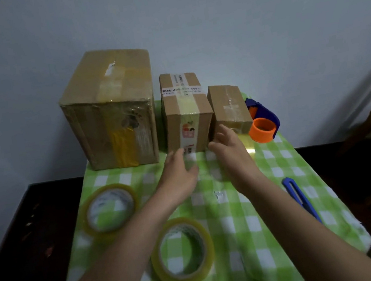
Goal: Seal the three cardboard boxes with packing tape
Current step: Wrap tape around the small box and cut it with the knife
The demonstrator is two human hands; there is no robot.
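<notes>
Three boxes lined up along wall on green checked cloth (pixel 271 199): big box (pixel 109 113) far left, medium box (pixel 186 114) middle, small box (pixel 228 108) right. Left hand (pixel 180 176) and right hand (pixel 232 155) both open, empty, reaching near medium box base. Two tape rolls (pixel 109 208) (pixel 183 251) close by. Blue-orange tape dispenser (pixel 263 122) beside small box. Blue cutter (pixel 301 198) on right.
</notes>
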